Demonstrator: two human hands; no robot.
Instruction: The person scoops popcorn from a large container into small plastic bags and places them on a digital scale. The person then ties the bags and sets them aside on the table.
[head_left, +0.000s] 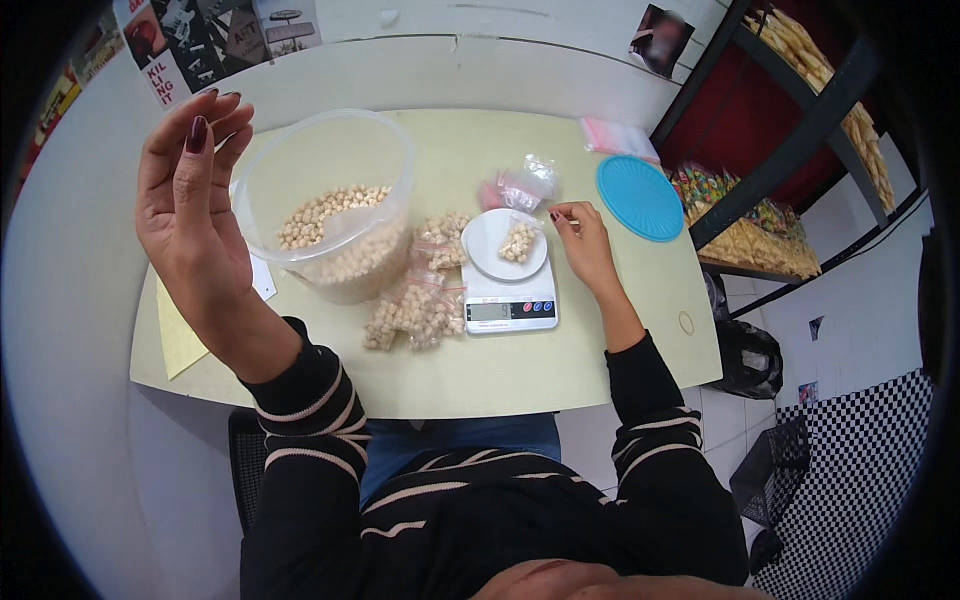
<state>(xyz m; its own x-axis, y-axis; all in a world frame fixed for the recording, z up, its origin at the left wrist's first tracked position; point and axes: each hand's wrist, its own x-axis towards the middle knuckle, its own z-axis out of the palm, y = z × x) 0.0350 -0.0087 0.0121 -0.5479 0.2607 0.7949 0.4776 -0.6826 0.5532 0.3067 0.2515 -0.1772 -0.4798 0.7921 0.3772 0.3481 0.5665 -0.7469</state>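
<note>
My left hand (199, 180) is raised at the left, beside a large clear plastic tub (330, 262) of small round pale snacks (337, 214); its fingers are apart and curved, with nothing seen in them. My right hand (581, 232) is just right of the round plate of a white digital kitchen scale (511, 289). Its thumb and forefinger are close together near the bag's edge; whether they hold anything cannot be told. On the scale plate lies a small clear bag of the snacks (517, 241). Several filled bags (420, 307) are heaped between the tub and the scale.
Empty-looking small zip bags (517, 190) lie behind the scale. A blue plastic lid (640, 198) and a pack of bags (619, 139) are at the right rear. A rubber band (686, 322) lies near the right edge. Yellow paper (176, 334) is at the left. A metal shelf (787, 127) stands right.
</note>
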